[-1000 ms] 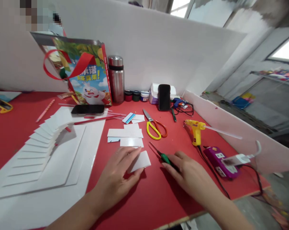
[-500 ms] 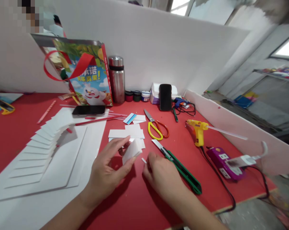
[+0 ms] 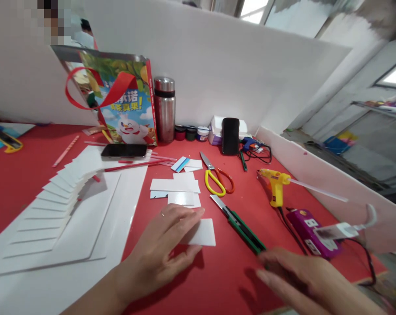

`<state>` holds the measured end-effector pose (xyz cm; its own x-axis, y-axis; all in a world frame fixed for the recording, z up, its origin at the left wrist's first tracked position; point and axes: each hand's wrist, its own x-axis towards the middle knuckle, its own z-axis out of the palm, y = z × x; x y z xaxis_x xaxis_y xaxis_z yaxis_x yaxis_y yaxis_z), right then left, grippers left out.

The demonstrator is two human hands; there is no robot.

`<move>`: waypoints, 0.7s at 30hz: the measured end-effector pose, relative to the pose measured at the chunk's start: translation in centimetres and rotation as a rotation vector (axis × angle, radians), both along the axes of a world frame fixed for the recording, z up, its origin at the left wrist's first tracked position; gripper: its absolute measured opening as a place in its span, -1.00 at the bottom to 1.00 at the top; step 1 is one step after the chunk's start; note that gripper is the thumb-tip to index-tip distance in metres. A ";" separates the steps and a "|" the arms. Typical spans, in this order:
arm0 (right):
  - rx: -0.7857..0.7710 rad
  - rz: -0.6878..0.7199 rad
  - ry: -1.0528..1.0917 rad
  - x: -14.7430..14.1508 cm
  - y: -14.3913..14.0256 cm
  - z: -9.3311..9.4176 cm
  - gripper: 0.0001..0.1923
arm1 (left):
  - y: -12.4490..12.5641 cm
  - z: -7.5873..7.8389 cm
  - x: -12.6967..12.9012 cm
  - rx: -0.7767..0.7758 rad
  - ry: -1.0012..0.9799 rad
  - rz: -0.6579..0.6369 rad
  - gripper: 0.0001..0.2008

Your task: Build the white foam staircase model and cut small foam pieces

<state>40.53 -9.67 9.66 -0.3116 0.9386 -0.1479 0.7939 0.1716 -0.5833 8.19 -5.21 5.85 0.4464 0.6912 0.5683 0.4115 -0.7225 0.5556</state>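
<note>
My left hand (image 3: 171, 238) has a small white rectangular card piece (image 3: 203, 232) between its thumb and fingers, low over the red table; the fingers hide the card's left part. My right hand (image 3: 293, 275) is at the near end of a green utility knife (image 3: 245, 232), thumb and forefinger apart around the handle's end, which is partly hidden. The knife lies flat with its blade extended. Beyond my left hand lie several overlapping white card pieces (image 3: 175, 185). Scissors (image 3: 214, 175) with yellow and orange handles lie behind the knife.
On the left, a fanned row of white cards (image 3: 49, 210) rests on white board (image 3: 96, 223). A yellow glue gun (image 3: 276, 186) and a purple power block (image 3: 312, 232) with cords stand right. Behind are a phone (image 3: 124, 151), steel flask (image 3: 165, 109), printed bag (image 3: 126, 100) and paint jars (image 3: 191, 132).
My left hand has lowered the white card piece and turned it flatter. My right hand has moved away from it, right and nearer me, to the knife's end. The small white strip at its fingertips is no longer visible.
</note>
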 end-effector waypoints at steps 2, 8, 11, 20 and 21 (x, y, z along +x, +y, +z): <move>-0.008 -0.082 0.161 -4.5 2.6 1.1 -0.69 | 0.2 0.1 -0.1 0.057 0.033 -0.016 -0.37; -0.117 -0.021 0.345 -12.1 7.9 0.5 -0.86 | 1.0 0.2 -0.1 0.186 0.176 0.008 -0.31; 0.019 0.000 0.310 -11.9 8.1 -0.8 -0.87 | 1.2 0.4 -0.1 0.022 0.201 0.060 -0.29; 0.209 0.087 0.259 -9.8 7.2 -3.8 -0.85 | 2.8 -0.3 -1.1 -0.628 -0.041 0.092 -0.71; 0.216 0.086 0.253 -9.9 7.2 -3.9 -0.86 | 2.9 -0.4 -0.9 -0.644 -0.057 0.073 -0.76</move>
